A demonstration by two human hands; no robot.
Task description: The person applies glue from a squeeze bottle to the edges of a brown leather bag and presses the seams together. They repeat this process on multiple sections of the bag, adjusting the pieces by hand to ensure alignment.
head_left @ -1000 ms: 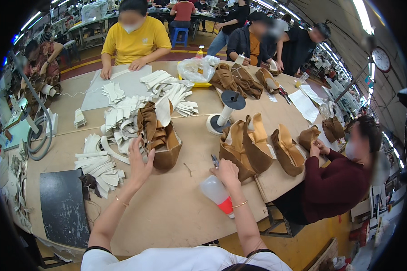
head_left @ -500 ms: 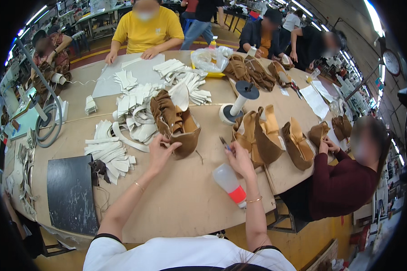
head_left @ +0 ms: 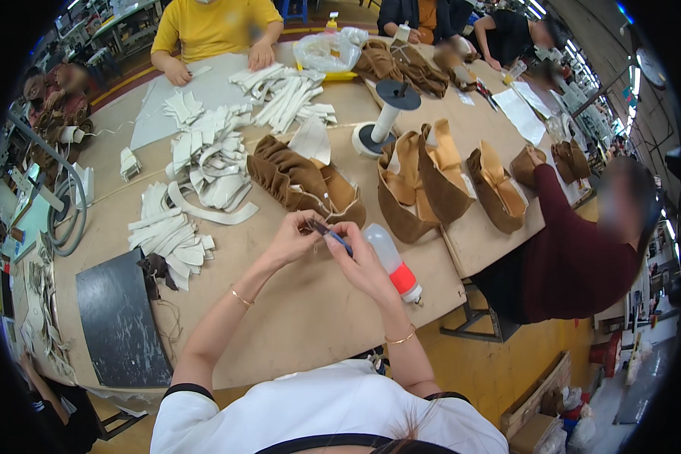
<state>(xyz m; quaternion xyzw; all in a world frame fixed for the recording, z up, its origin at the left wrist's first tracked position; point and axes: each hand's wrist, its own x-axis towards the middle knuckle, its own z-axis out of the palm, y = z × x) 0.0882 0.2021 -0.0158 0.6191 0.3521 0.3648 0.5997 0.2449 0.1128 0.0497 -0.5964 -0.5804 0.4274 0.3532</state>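
Your right hand (head_left: pixel 362 263) gripped blue-handled snips (head_left: pixel 340 240) beside your left hand (head_left: pixel 291 240), whose grasp couldn't be discerned; angling blades clear of fingertips looked safest.

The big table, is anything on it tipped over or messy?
Yes. On the table, a clear bottle with a red band lies on its side by the right hand, so it looks tipped over; no spill shows. White strips lie in loose heaps, which looks messy.
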